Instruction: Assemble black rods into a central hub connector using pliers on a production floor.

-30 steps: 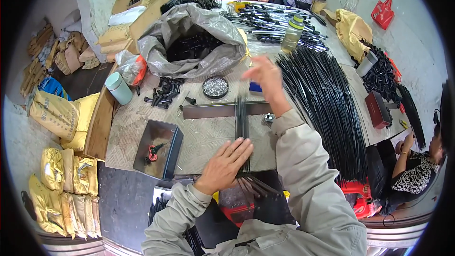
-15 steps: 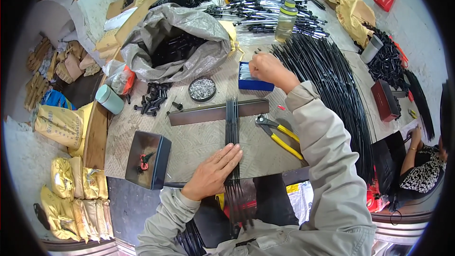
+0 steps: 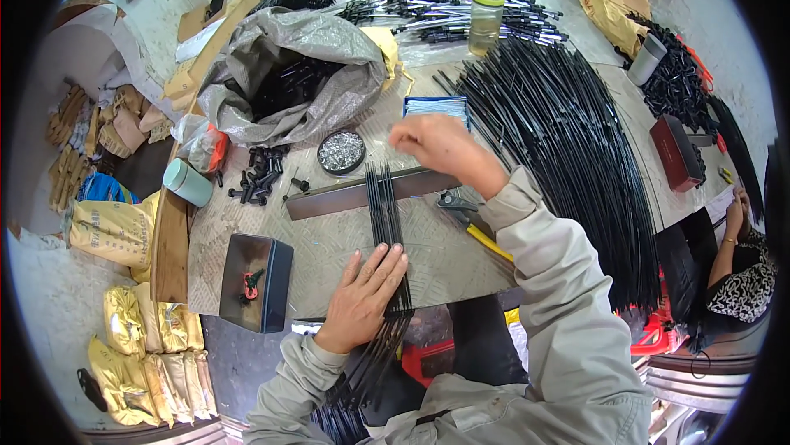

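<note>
My left hand [image 3: 364, 295] lies flat, fingers stretched out, on a row of thin black rods [image 3: 383, 206]. The rods rest across a long brown bar [image 3: 329, 201], and their near ends hang past the table edge. Over the bar's right part, just right of the rods' far tips, hovers my right hand [image 3: 438, 146]. Its fingers are pinched together; what they hold, if anything, is too small to make out. Behind it stands a blue box [image 3: 436, 105] of thin pale pieces, partly covered by the hand. Yellow-handled pliers [image 3: 490, 244] lie partly under my right forearm.
A round dish [image 3: 341, 153] holds small silvery bits. Black bolt-like parts [image 3: 262, 175] lie left of it, below a grey sack [image 3: 362, 74]. An open dark box [image 3: 257, 282] sits front left. Black rods [image 3: 559, 140] cover the right side, near a bottle [image 3: 486, 18]. Other people sit around.
My right hand has moved from the blue box left and nearer, toward the rods' far tips. The left hand's fingers have spread a little, and the rods lie more slanted and fanned.
</note>
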`<state>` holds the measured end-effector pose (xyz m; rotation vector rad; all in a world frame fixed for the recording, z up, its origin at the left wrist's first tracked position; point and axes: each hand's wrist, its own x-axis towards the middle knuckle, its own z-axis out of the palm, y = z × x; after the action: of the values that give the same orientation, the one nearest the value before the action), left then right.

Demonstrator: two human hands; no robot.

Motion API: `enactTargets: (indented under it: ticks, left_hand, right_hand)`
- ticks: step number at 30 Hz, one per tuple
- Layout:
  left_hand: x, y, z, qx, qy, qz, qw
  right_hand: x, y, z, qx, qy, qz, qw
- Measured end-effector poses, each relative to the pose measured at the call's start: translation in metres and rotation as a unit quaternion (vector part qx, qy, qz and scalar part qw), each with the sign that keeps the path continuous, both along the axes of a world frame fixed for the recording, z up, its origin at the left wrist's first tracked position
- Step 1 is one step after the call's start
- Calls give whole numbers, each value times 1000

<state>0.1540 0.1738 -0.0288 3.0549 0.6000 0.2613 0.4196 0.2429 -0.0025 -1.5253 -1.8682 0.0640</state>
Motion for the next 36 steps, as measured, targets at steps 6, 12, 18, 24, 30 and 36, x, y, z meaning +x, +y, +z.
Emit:
enactTargets:
  ticks: [6, 12, 18, 24, 30, 36]
  left_hand:
    - [-2, -1, 6, -69, -11, -47, 996]
    - [0, 1, -5, -57, -16, 20, 998]
    - [2, 2, -1, -44, 11, 6, 999]
    - [2, 3, -4, -12, 28, -3, 1000]
    - [2, 3, -2, -3, 30, 19, 999]
    - [-4, 5, 0, 9, 21, 18, 1000]
  right_hand:
    - [4, -1, -19, -59, 10, 21, 998]
    - [-1, -1, -20, -24, 40, 3, 999]
    - [-8, 9, -23, 2, 133, 60, 989]
    - [-22, 26, -31, 38, 31, 54, 997]
    - [-12, 20, -13, -31, 428, 177, 886]
    - [-6, 13, -6, 8, 229, 29, 973]
